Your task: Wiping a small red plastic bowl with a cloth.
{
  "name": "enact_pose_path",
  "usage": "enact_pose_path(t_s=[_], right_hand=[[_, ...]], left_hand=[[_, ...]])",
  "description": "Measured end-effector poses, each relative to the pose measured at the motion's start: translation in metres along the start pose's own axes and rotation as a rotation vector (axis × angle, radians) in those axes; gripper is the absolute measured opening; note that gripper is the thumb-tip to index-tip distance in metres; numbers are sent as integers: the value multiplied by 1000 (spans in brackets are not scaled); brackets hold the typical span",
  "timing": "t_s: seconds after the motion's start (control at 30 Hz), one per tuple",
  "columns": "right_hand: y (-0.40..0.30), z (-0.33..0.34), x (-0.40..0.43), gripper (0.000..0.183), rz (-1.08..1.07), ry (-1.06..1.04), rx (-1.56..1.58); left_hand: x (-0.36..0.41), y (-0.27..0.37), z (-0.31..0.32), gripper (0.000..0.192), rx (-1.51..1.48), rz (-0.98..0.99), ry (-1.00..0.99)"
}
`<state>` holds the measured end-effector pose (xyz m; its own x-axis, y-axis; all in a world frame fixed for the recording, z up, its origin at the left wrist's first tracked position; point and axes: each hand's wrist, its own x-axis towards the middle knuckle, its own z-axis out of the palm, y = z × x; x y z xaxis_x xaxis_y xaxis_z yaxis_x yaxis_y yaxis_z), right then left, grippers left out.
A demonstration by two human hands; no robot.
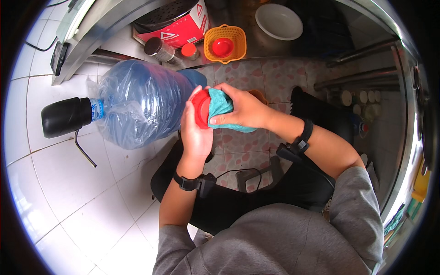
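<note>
A small red round dish or lid (202, 109) is held up in front of me, its exact kind partly hidden by cloth. My left hand (195, 132) cups it from the left and below. Over its right side lies a teal cloth (220, 103), pinched by the fingers and thumb of my right hand (242, 110). The cloth's lower end hangs beneath that hand. Beyond my hands, a yellow-orange plastic basket (208, 37) on a low metal shelf holds a red bowl (223, 47).
At left is a large water bottle (137, 103) in clear plastic, topped by a black pump (65, 117) with a metal spout. On the shelf are a red carton (178, 32), a dark-lidded jar (158, 48), an orange-lidded jar (190, 51) and a white bowl (279, 21).
</note>
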<state>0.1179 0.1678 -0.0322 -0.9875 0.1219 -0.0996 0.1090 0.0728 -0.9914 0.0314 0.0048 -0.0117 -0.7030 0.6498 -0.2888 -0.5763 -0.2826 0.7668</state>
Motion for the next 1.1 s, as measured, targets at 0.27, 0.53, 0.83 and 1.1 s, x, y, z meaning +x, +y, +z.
enact_pose_path(t_s=[0.27,0.53,0.83,1.1], right_hand=[[-3,0,-4,72,105,159,-29],[2,-3,2,69,20,46,88],[1,-3,-6,81,8,31,-99],[-10,-8,-6,71,81,69,-36]], left_hand=[[-3,-7,8,56,76,10,-7],[2,11,-2,56,-26,-54,-28],[-6,-8,5,55,108,23,-45],[-8,-7,12,57,181,66,-24]])
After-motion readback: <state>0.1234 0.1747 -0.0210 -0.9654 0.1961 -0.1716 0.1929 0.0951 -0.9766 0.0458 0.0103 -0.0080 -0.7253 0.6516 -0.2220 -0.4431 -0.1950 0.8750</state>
